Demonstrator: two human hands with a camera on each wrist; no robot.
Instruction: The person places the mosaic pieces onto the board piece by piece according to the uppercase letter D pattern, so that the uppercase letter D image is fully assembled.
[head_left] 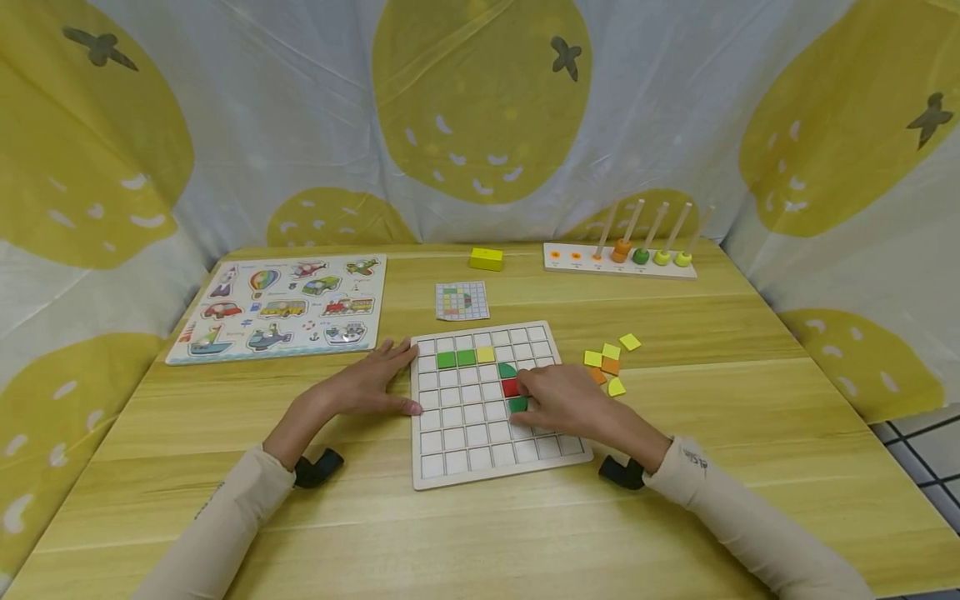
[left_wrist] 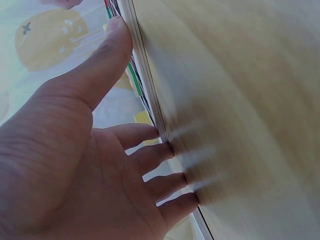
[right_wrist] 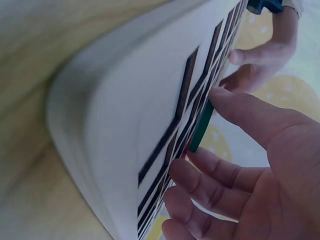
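A white grid board [head_left: 454, 466] lies on the wooden table. My left hand [head_left: 365, 385] rests at its left edge, thumb and fingertips touching the side, as the left wrist view also shows. Over the board's right half, my right hand [head_left: 572, 400] pinches a green tile [right_wrist: 201, 127] between thumb and index finger, tilted against the grid in the right wrist view. Just above it on the board are a red tile [head_left: 510, 387] and a rounded green tile [head_left: 507, 369]. Two green squares [head_left: 456, 358] and a yellow square [head_left: 486, 354] sit in an upper row. My right hand hides some cells.
Loose yellow and orange tiles [head_left: 611, 366] lie right of the board. Behind it are a small pattern card [head_left: 462, 301] and a yellow block [head_left: 487, 259]. A vehicle puzzle [head_left: 300, 283] lies back left; a peg stand [head_left: 585, 265] with rings stands back right.
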